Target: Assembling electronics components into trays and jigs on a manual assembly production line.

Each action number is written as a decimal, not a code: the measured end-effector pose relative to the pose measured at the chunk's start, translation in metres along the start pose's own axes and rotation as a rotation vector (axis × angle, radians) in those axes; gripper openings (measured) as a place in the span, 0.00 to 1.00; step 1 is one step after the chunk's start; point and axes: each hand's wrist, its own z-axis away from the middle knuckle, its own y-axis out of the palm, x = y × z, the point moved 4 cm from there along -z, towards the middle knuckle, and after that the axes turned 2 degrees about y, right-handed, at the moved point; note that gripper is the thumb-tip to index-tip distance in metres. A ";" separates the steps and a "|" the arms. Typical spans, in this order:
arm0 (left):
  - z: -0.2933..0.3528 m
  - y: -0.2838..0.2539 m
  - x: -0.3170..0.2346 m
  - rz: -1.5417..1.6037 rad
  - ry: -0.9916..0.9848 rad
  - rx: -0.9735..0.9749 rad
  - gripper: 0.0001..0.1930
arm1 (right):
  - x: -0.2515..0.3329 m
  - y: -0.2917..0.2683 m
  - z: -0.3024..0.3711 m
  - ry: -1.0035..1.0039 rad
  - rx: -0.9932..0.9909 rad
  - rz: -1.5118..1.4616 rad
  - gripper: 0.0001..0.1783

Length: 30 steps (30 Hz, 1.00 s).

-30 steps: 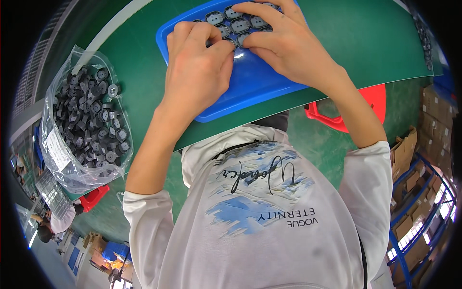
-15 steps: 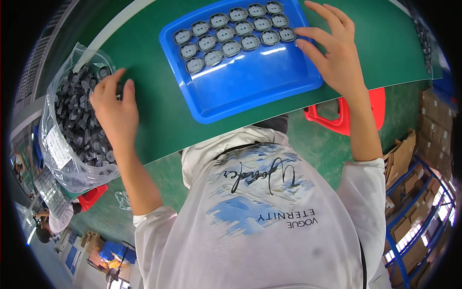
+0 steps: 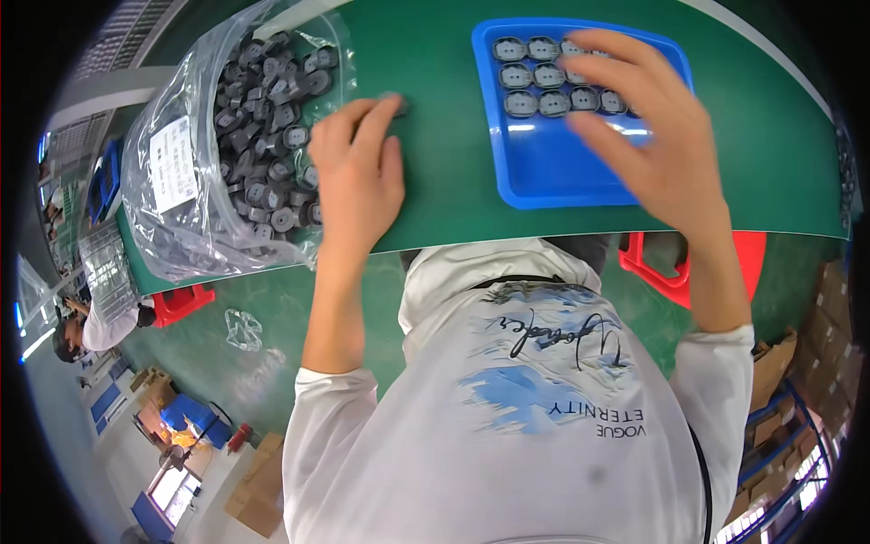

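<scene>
Grey parts: set in rows (image 3: 548, 75) along the far side of the blue tray (image 3: 562, 172), some hidden by fingers
Right hand: over the tray (image 3: 657, 136), blurred, thumb and fingers spread apart
Left hand: left of the tray (image 3: 356, 177), thumb apart from forefinger; a small dark piece (image 3: 401, 106) blurs at the fingertip, gripped or not I cannot tell
Clear bag: farther left of the tray (image 3: 149, 231), holding many loose grey parts (image 3: 282, 115)
Green table: beneath the tray (image 3: 435, 54)

The bag (image 3: 186, 238) lies left of the tray (image 3: 562, 172).
</scene>
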 end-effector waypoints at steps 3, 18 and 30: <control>0.001 -0.008 -0.005 0.109 -0.007 -0.044 0.25 | 0.029 0.059 -0.036 -0.138 0.134 0.002 0.25; 0.013 -0.025 0.004 -0.016 0.054 0.020 0.18 | -0.021 0.039 -0.051 0.349 0.119 -0.823 0.16; 0.014 0.004 -0.038 0.316 0.114 0.043 0.19 | -0.105 -0.056 0.134 0.561 -0.345 0.306 0.09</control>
